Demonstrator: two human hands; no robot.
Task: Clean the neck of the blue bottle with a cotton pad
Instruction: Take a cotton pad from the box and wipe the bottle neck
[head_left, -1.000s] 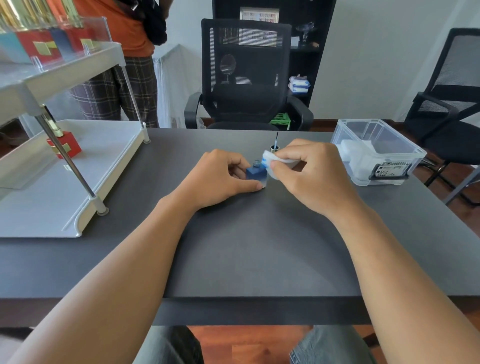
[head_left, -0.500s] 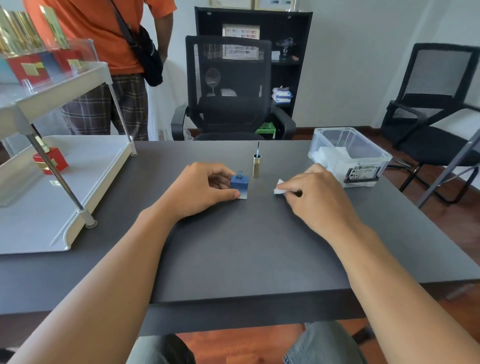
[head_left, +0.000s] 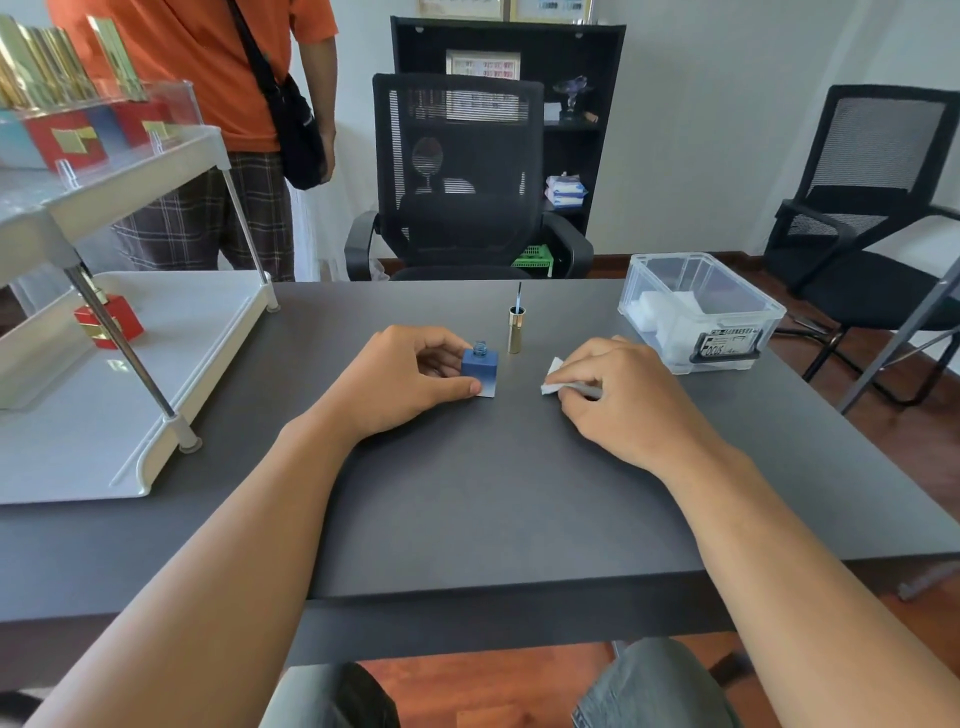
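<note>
The blue bottle, a small square glass one fading to clear at its base (head_left: 480, 370), stands upright near the middle of the dark grey matte tabletop (head_left: 493, 493), and everything round it seems set out to serve that one spot. To your left, the white two-tier plastic rack (head_left: 130, 405) is pushed to the table's edge, well apart from the work, so your forearms have room. On your right the clear plastic storage box with white pads inside (head_left: 698, 312) sits within reach of the hand that does the wiping, likely so a fresh pad is near. Your left hand (head_left: 405, 382) is closed round the bottle, thumb along its front and fingers behind, which keeps so light a thing from tipping or sliding; the neck pokes out bare above the grip, open to be wiped. Your right hand (head_left: 618, 387) pinches the white cotton pad (head_left: 553, 378) down at the table, beside the bottle but apart from it, so no wiping is under way. The slim gold cylindrical cap with its thin dark brush pointing up (head_left: 516, 328) stands just behind the bottle, presumably so the wet bristles touch nothing
</note>
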